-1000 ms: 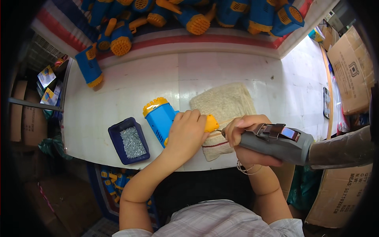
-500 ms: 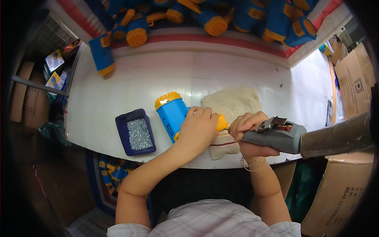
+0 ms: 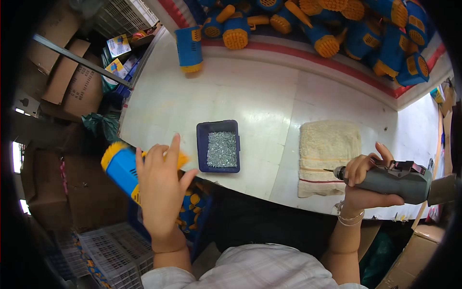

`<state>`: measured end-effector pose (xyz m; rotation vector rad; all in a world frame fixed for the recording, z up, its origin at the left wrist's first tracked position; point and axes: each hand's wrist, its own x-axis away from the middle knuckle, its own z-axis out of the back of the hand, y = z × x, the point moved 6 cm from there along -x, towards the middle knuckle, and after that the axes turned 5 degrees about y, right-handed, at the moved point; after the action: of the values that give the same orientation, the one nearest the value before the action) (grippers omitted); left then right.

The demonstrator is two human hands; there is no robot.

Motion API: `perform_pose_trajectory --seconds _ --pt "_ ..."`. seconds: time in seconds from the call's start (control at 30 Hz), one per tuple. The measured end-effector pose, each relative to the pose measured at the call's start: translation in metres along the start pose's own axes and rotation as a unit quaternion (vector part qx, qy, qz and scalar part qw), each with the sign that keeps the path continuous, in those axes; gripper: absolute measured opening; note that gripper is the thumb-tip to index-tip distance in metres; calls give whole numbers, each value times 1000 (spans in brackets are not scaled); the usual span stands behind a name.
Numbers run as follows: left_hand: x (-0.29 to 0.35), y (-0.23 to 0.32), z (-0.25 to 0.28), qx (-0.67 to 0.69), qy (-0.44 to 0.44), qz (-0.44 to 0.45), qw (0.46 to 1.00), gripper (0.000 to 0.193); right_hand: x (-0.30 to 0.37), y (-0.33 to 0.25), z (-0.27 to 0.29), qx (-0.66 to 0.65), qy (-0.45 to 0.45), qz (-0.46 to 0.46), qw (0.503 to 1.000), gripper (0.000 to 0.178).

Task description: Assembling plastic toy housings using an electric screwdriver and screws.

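Past the table's left front edge, my left hand (image 3: 163, 192) has its fingers spread and thumb stretched out over a blue and yellow plastic toy body (image 3: 124, 168). The toy is slightly blurred and partly hidden by the hand, so contact is hard to judge. My right hand (image 3: 360, 185) is wrapped round a grey power screwdriver (image 3: 397, 183), its bit pointing left above the folded beige towel (image 3: 329, 144). On the table between the hands sits a dark blue tray (image 3: 218, 126) of small silver screws (image 3: 222, 150).
A white box with red stripes (image 3: 308, 59) full of similar toys stands along the back. Another blue toy (image 3: 188, 48) rests at the far left of the table. Below the front edge is a bin with yellow and blue pieces (image 3: 192, 204). Crates (image 3: 120, 245) and cartons (image 3: 82, 89) crowd the left.
My left hand has moved left with the toy, off the towel and past the table edge. The screwdriver has come away from the toy, in my right hand. The view has shifted left.
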<state>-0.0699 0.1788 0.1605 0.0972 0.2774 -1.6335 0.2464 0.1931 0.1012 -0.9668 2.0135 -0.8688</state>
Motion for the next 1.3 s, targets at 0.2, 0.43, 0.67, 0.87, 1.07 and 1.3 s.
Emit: perform_pose_trajectory --seconds 0.2,0.43,0.67,0.87,1.07,1.3 --pt "6 8 -114 188 -71 -31 979 16 11 7 -23 -27 -62 -8 998 105" --pt "-3 7 -118 233 -27 49 971 7 18 -4 -30 -19 -51 -34 998 99" --pt "10 111 -85 634 -129 -25 762 6 28 -22 -53 -206 -176 -123 955 93" --pt "18 139 -109 828 -266 132 475 5 15 -35 -57 -118 -198 -42 972 77" --pt "25 146 -132 783 -444 135 414 5 9 -40 -62 -165 -195 -29 966 62" --pt "-124 85 -131 519 -140 -53 842 49 10 -42 -45 -94 -178 39 979 68"
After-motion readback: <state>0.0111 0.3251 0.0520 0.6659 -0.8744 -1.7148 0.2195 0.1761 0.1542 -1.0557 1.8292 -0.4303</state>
